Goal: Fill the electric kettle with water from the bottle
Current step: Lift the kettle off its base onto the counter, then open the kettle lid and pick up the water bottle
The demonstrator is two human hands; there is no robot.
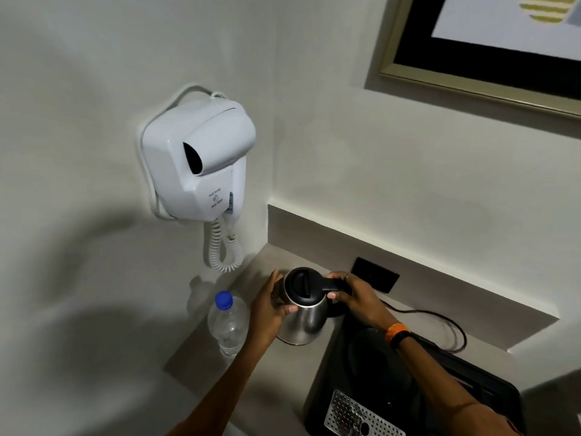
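A steel electric kettle (303,322) with a black lid and black handle stands on the grey counter (251,275) beside the black tray. The lid is down. My left hand (267,309) wraps the kettle's left side, thumb across the front. My right hand (352,297) grips the black handle on the right. A clear plastic water bottle (228,325) with a blue cap stands upright just left of the kettle, capped and untouched, behind my left forearm.
A black tray (371,372) with a round kettle base and a perforated metal grille (355,416) lies at the right. A black cord (440,322) runs to a dark wall socket (375,273). A white wall-mounted hair dryer (201,158) hangs above left, its coiled cord drooping near the counter.
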